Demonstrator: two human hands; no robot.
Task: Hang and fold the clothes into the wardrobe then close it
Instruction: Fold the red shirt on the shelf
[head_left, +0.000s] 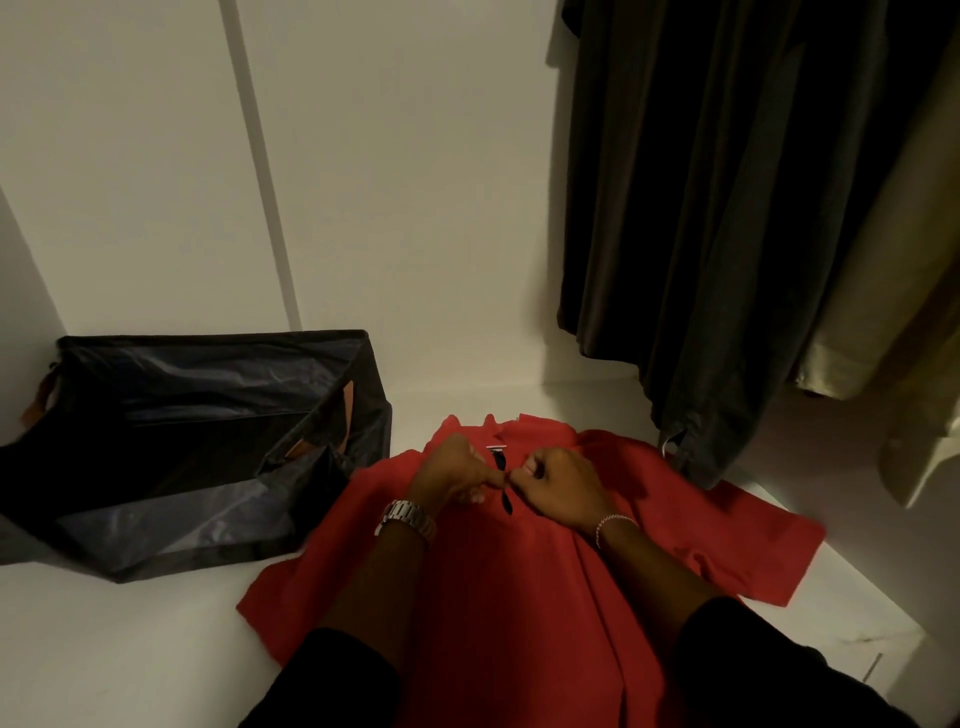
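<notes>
A red polo shirt (498, 587) lies spread flat on the white wardrobe shelf (130, 649), collar pointing away from me. My left hand (457, 470) and my right hand (558, 480) meet at the dark button placket just below the collar. Each hand pinches the fabric there with curled fingers. A white label shows inside the collar, between the two hands. The shirt's right sleeve reaches toward the shelf's right edge.
A dark grey fabric storage bin (197, 447) with brown leather tabs sits open on the shelf at the left. Dark garments (701, 234) and a beige one (893, 312) hang at the right, their hems just above the shirt. White wardrobe panels stand behind.
</notes>
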